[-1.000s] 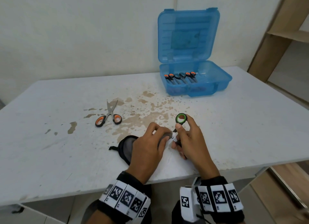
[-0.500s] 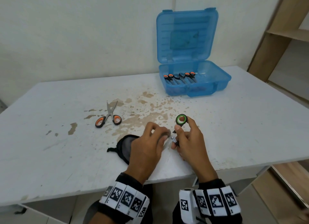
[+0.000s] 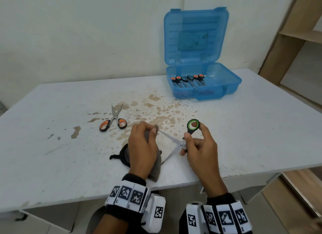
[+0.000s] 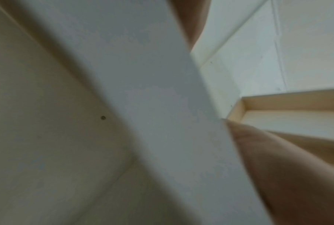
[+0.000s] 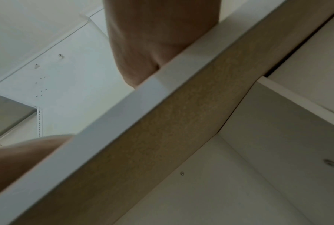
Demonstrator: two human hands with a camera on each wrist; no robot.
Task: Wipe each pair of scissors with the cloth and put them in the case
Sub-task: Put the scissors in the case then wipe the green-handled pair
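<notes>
A: How do the two grips stand?

B: The right hand [image 3: 196, 150] pinches the green scissors [image 3: 181, 143] near the pivot, with the green ring held up and both blades spread wide. The left hand [image 3: 142, 146] is curled round the cloth [image 3: 155, 171] and pinches it over the tip of the upper blade. The lower blade points down toward the cloth's hanging end.

A: So how far along does the job look?

B: Well along, by his reckoning. Three pairs [image 3: 189, 79] already lie side by side in the case [image 3: 231, 83], which sits open at the far right of the desk [image 3: 261, 129]. The green pair is mid-wipe. The orange scissors [image 3: 113, 122] lie half open on the desk to the left, apart from both hands, so they probably remain to be wiped.

A: Any writing or brand?

B: None readable. The wristbands [image 3: 129, 193] carry only black-and-white square markers, and the lid's panel is too faint to read. The wrist views show nothing of the scissors.
</notes>
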